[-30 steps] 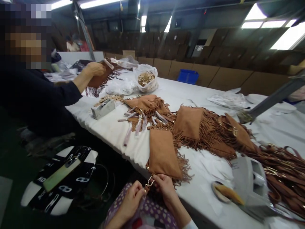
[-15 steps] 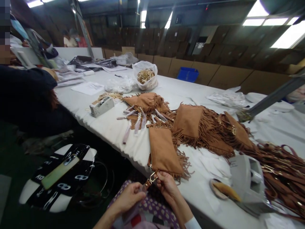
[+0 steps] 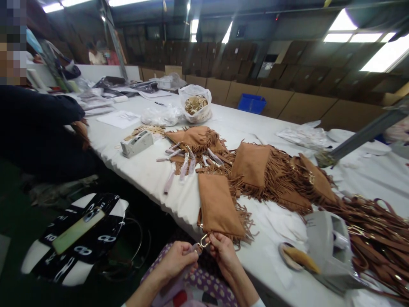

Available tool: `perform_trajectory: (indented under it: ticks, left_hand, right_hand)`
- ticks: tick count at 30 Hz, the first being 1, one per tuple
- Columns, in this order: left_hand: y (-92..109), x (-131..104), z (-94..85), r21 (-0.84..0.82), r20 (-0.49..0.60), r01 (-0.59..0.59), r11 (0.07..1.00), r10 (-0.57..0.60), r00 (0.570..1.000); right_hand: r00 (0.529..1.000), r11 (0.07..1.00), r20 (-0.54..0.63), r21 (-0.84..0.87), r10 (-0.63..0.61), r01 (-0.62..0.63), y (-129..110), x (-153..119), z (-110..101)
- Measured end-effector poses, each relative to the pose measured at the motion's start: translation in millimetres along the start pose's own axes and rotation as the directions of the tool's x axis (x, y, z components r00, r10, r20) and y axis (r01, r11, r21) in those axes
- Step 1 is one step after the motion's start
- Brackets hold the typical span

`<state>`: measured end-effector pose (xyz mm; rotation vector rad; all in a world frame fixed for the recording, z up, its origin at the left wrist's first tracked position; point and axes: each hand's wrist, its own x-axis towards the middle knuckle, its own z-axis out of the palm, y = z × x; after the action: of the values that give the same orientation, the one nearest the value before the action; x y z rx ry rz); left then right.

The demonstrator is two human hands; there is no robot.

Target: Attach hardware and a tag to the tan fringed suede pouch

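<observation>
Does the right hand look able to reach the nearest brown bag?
Likely yes: the right hand is beside the nearest brown bag, nothing between them, though it holds a gold clasp.

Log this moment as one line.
left hand: holding strap | right hand: pinching metal clasp | nearest bag: lying on table

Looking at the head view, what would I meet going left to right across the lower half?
Green phone, left hand, gold clasp, right hand, large tape dispenser, pile of brown straps.
</observation>
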<state>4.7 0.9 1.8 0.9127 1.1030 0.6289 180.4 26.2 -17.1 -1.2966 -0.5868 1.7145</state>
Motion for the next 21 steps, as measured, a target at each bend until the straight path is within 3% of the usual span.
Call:
perform_trajectory:
  ticks: [8,13,18,21]
  left_hand:
    - [1.1,11.2,6.1,0.013,-0.058,-0.066,0.998,0.066,0.996]
    - [5.9,18.3,10.6,-0.064,-0.058,-0.094,0.994,0.09,0.994]
    - [4.3,16.7,10.6,-0.067,-0.062,-0.065,0.996,0.061,0.996]
    - [1.8,15.3,8.2,-0.078,-0.04,-0.058,0.995,0.055,0.998]
  right_hand:
    - [0.998,0.998,-0.063,-0.066,-0.01,0.005,8.7,-8.2,10.9]
    - [0.998,0.985,0.041,-0.167,0.049,-0.042,7.3,-15.5,19.3]
    - [0.997,0.977,-0.018,-0.198,0.081,-0.083,8.3,-13.6,22.1]
    - [0.999,0.963,0.016,-0.267,0.047,-0.041,8.3,-10.4,23.1]
